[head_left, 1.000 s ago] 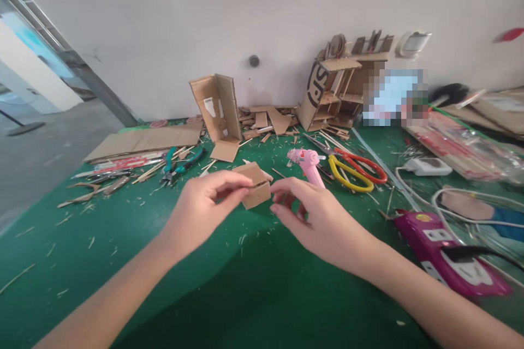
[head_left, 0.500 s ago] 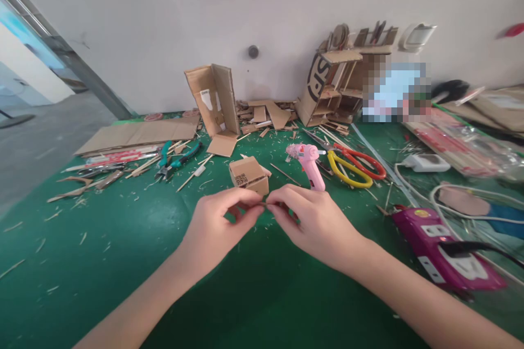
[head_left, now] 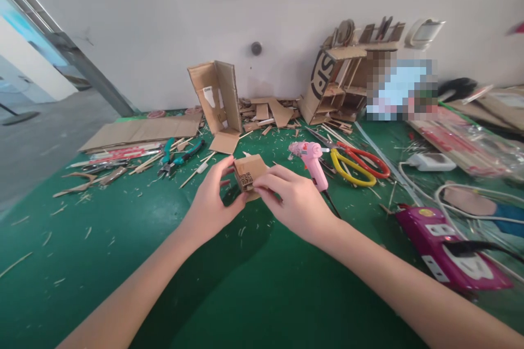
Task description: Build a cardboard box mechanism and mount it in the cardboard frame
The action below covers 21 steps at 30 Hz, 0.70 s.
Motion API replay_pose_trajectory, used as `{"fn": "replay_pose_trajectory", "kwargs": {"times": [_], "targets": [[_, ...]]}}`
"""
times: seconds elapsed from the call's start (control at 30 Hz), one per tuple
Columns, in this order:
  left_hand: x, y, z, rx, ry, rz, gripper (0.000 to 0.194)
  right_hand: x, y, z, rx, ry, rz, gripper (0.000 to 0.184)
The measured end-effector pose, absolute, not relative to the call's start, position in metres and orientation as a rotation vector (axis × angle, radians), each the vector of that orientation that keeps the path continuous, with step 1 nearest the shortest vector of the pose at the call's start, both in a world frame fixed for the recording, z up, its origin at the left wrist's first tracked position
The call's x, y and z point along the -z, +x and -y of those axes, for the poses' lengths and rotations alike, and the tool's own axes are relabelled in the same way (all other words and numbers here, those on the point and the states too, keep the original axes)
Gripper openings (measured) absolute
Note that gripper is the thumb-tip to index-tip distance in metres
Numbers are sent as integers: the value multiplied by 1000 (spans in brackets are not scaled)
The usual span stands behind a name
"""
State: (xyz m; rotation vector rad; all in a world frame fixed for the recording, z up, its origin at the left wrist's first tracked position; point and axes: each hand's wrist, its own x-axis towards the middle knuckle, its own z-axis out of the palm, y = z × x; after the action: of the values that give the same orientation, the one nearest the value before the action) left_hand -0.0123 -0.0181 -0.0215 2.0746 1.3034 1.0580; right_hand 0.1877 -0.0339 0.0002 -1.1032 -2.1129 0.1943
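Observation:
A small cardboard box (head_left: 251, 166) with a printed QR code is tilted between my hands, in the middle of the view. My left hand (head_left: 213, 193) grips its left side, fingers at the back upper edge and thumb at the lower front. My right hand (head_left: 292, 196) is closed in a pinch against the box's right front edge. Whatever lies between those fingertips is too small and too covered to make out. Just right of my hands rests a pink hot glue gun (head_left: 313, 161), its nozzle end pointing right.
Red-and-yellow-handled scissors (head_left: 354, 166) lie beside the glue gun. A purple power strip (head_left: 446, 245) with cables sits at the right. Teal-handled pliers (head_left: 180, 155) and wooden sticks are at the left. An open cardboard piece (head_left: 216, 101) and a cardboard shelf (head_left: 331, 84) stand by the wall.
My left hand has let go of the small piece both hands pinched and taken hold of the cardboard box, now raised and tilted. My right hand's pinch has moved up against the box.

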Motion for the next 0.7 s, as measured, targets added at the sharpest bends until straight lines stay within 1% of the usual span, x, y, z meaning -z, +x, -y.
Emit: {"fn": "replay_pose_trajectory", "kwargs": {"times": [0.3, 0.5, 0.7], "targets": [[18, -10, 22, -1114, 2113, -1326, 63, 0, 186, 34, -176, -1099, 2129, 18], [16, -11, 24, -1086, 2112, -1300, 64, -4, 190, 36, -140, -1070, 2135, 21], [15, -8, 25, -1052, 2200, -1244, 49, -5, 192, 38, 70, -1087, 2174, 25]]}}
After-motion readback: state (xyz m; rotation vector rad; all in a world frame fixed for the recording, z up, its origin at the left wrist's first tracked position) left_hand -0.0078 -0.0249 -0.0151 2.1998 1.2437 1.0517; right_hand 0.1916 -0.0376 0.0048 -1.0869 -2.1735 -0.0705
